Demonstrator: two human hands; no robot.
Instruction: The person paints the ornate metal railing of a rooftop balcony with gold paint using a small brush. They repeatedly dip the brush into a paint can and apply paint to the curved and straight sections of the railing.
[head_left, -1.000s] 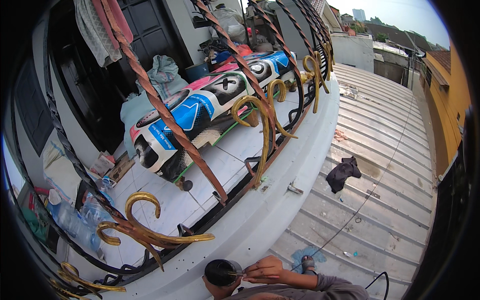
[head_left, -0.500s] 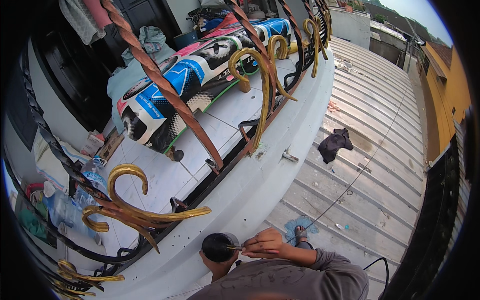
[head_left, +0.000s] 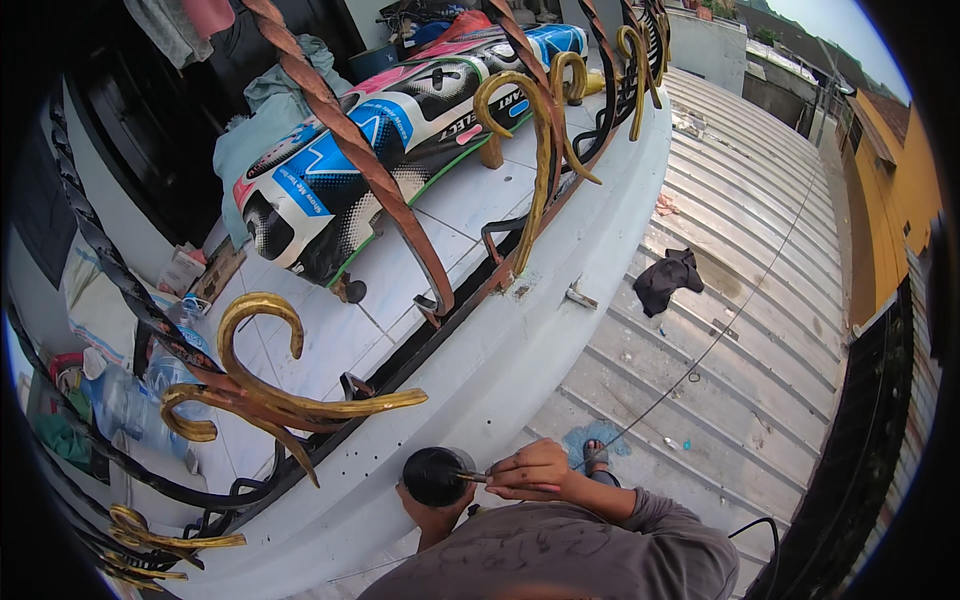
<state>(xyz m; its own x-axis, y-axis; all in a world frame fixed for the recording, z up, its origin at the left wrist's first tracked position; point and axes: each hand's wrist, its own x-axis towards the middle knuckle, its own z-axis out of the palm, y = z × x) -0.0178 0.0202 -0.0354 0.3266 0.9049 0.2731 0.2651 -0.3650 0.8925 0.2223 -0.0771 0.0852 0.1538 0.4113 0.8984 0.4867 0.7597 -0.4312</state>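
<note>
My left hand is wrapped round a cup of black paint near the lower middle of the view. In my right hand is a paintbrush, gripped by its handle. Its tip points left, into the mouth of the cup; the bristles are hard to make out against the dark paint. Ahead of both hands runs a metal railing with a gold scroll, a brown twisted bar and a black twisted bar. The white ledge below it lies just beyond the cup.
Behind the railing a patterned padded bench stands on a tiled floor, with plastic bottles at the left. A corrugated metal roof spreads to the right, bearing a dark cloth and a thin cable. My sandalled foot is there.
The view has shifted slightly, and the cup sits a little higher in it. The brush still reaches into the cup, and both hands keep their grips.
</note>
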